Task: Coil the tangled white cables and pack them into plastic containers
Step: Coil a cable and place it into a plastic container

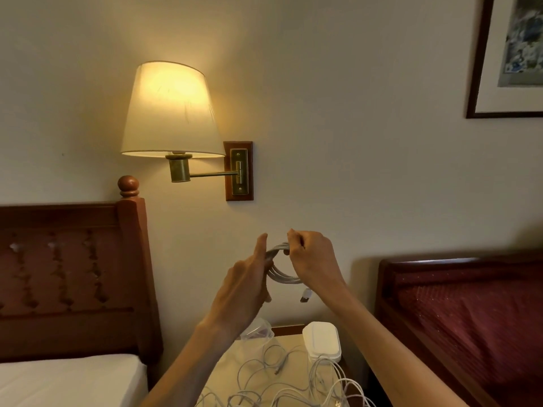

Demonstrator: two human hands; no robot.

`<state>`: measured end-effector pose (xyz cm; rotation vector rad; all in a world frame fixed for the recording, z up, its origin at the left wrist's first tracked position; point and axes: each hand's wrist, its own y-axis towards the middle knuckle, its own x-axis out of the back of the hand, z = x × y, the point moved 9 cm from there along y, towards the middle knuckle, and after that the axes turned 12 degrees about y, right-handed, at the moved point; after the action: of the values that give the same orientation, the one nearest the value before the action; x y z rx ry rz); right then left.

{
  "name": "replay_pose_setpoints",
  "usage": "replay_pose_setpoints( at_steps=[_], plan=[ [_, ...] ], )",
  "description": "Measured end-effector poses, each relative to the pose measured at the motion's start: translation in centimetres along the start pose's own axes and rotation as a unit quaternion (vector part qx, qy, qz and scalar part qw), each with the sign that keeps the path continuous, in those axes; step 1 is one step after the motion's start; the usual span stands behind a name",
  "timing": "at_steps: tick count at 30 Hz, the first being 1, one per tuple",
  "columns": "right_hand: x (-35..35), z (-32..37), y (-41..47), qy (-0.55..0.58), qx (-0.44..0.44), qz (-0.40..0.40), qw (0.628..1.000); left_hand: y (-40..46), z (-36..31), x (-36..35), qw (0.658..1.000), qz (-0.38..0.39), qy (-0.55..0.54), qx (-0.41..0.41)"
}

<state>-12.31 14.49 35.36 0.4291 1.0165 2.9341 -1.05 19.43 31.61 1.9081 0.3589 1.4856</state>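
Both hands hold one coil (282,267) chest-high, left hand (246,286) wrapped around its nine o'clock side, right hand (313,259) pinching twelve o'clock, seemingly to keep loops together; containers (321,339) wait below.

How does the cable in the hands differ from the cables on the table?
The held cable is wound into a neat coil, lifted between both hands; the table cables lie loose and tangled. The held cable's plug hangs free below the coil. All are white.
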Motion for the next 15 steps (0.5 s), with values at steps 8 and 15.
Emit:
replay_pose_setpoints(
  at_steps=[8, 15],
  plan=[
    [-0.8, -0.1, 0.2, 0.005, 0.027, 0.032, 0.999, -0.2, 1.6, -0.9, 1.000, 0.019, -0.002, 0.002],
    [-2.5, -1.6, 0.0, 0.058, -0.026, 0.101, 0.993, -0.3, 1.7, -0.9, 0.931, 0.106, -0.344, 0.053]
  ],
)
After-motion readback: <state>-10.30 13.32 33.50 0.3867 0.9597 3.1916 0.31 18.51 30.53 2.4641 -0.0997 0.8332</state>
